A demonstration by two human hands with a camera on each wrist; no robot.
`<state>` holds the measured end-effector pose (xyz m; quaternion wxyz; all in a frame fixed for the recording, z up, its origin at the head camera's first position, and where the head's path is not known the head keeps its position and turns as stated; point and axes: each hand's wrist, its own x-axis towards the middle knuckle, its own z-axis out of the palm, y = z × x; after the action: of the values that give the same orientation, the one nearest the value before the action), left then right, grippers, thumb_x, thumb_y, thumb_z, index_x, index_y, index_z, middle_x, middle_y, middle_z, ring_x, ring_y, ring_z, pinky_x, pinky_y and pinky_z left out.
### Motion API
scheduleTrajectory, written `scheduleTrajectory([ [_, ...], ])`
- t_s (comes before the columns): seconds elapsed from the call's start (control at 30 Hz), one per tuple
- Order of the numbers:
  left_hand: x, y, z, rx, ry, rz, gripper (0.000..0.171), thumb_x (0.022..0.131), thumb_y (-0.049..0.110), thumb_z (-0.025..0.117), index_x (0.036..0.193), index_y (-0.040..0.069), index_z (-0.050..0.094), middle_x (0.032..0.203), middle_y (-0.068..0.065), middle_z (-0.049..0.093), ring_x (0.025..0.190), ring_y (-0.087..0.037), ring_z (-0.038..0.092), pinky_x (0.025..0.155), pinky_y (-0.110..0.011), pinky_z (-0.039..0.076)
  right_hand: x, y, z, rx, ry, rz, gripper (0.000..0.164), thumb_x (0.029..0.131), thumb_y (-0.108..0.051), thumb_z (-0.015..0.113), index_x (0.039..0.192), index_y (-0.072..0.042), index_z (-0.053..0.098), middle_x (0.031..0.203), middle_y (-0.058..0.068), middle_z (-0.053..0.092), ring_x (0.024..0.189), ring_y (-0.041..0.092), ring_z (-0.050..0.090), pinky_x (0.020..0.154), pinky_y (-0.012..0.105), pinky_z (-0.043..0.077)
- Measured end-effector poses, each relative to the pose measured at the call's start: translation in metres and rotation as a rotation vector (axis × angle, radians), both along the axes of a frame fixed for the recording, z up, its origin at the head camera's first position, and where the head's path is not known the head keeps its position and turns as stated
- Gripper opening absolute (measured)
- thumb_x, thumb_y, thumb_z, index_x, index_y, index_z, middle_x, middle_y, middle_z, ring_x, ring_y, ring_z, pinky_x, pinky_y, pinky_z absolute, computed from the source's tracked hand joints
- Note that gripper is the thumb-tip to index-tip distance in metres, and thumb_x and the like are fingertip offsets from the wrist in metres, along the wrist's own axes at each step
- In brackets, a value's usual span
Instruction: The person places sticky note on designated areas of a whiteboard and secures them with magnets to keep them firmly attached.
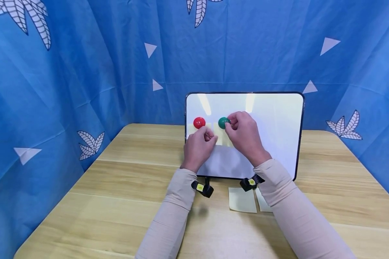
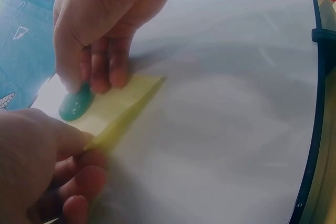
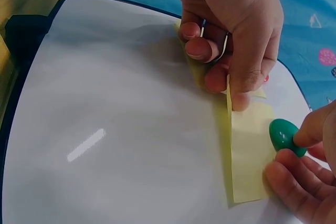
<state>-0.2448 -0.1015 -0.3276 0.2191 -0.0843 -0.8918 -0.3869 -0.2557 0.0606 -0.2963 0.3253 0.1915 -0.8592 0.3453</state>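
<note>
Before blue cloth (image 1: 256, 61), the left hand (image 1: 197, 148) pinches a yellow note (image 3: 253, 156), the right hand (image 1: 245, 136) a green magnet (image 1: 223, 123).

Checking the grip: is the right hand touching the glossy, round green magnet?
Touching. The right wrist view shows the right hand pinching the green magnet at its edge.

Blue cloth (image 1: 188, 57) with white leaf prints (image 1: 352, 122) and pale triangles (image 1: 329, 45) hangs in folds around the wood-grain bench (image 1: 116, 201). The right wrist view shows what seems a pink round print (image 3: 326, 56), rather blurred.
</note>
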Motion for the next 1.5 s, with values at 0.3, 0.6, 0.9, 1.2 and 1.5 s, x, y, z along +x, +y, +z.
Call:
scheduleTrajectory([
  [0.3,0.001,0.0,0.0,-0.007,-0.002,0.006,0.016,0.092,0.031,0.074,0.091,0.018,0.064,0.075,0.006,0.064,0.069,-0.011,0.059,0.062,-0.03,0.046,0.002,-0.003,0.002,0.006,-0.019,-0.032,0.018,0.092,-0.009,0.071,0.103,0.003,0.065,0.093,0.014,0.059,0.084,0.026,0.058,0.078,0.04,0.055],
  [0.6,0.0,0.0,0.0,-0.033,-0.004,0.012,0.016,0.092,0.032,0.074,0.092,0.019,0.065,0.077,0.006,0.065,0.07,-0.01,0.06,0.064,-0.029,0.046,0.004,-0.005,0.008,0.032,-0.045,-0.056,0.018,0.093,-0.009,0.07,0.104,0.004,0.066,0.093,0.015,0.06,0.087,0.027,0.057,0.079,0.042,0.054],
  [0.9,0.0,0.0,0.002,-0.044,0.004,0.011,0.016,0.092,0.031,0.074,0.092,0.018,0.064,0.077,0.006,0.065,0.07,-0.01,0.06,0.064,-0.029,0.046,0.006,-0.001,0.008,0.039,-0.039,-0.046,0.018,0.093,-0.009,0.069,0.104,0.005,0.067,0.093,0.015,0.06,0.087,0.028,0.058,0.077,0.041,0.053],
  [1.2,0.001,0.001,-0.001,-0.05,0.008,0.025,0.016,0.092,0.031,0.073,0.091,0.018,0.065,0.076,0.006,0.066,0.07,-0.01,0.06,0.063,-0.029,0.047,0.015,0.01,0.001,0.025,-0.057,-0.023,0.015,0.092,-0.009,0.068,0.102,0.002,0.069,0.089,0.012,0.061,0.082,0.025,0.061,0.072,0.039,0.055],
  [1.5,0.002,0.004,-0.003,-0.029,0.007,0.017,0.018,0.093,0.034,0.069,0.087,0.018,0.062,0.062,0.006,0.058,0.059,-0.011,0.056,0.055,-0.03,0.044,0.026,0.022,-0.007,0.057,-0.059,-0.018,0.015,0.092,-0.011,0.067,0.102,-0.001,0.07,0.087,0.01,0.063,0.078,0.024,0.065,0.07,0.04,0.057],
])
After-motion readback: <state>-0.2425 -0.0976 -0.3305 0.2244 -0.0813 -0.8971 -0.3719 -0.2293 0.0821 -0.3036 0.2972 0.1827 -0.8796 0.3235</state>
